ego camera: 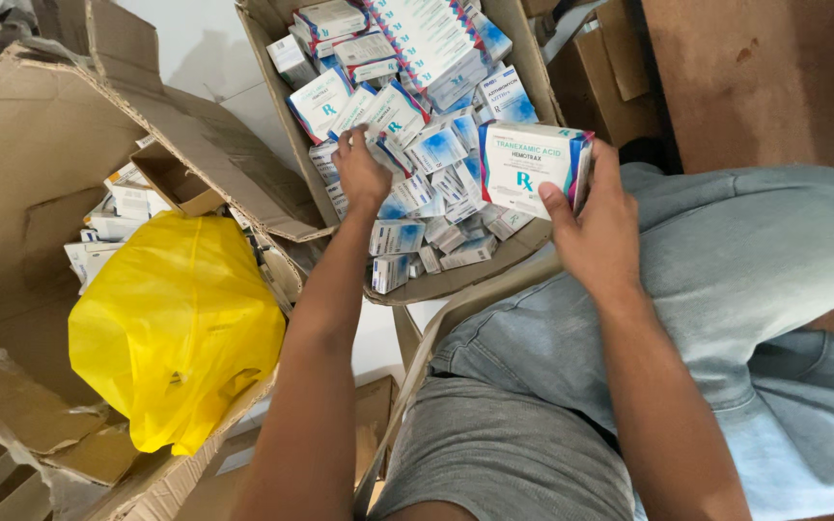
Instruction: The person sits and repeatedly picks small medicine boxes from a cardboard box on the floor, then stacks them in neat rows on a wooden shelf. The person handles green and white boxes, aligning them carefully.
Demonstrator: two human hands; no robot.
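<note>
Medicine boxes (pixel 407 145), small white-and-blue ones, are piled loose in an open cardboard carton (pixel 287 135) by the knees. Right hand (pixel 596 227) is closed around a bigger white box (pixel 530 164) of the same sort, held just over the carton's edge. Left hand (pixel 361 174) is down in the pile, fingers curled on one pack. Yellow plastic bag (pixel 176 328) sits in the torn carton (pixel 31 193) to the left.

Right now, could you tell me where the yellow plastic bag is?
In the head view, the yellow plastic bag sits at lower left inside the torn cardboard box, left of the left hand's forearm and below some small white boxes.
</note>
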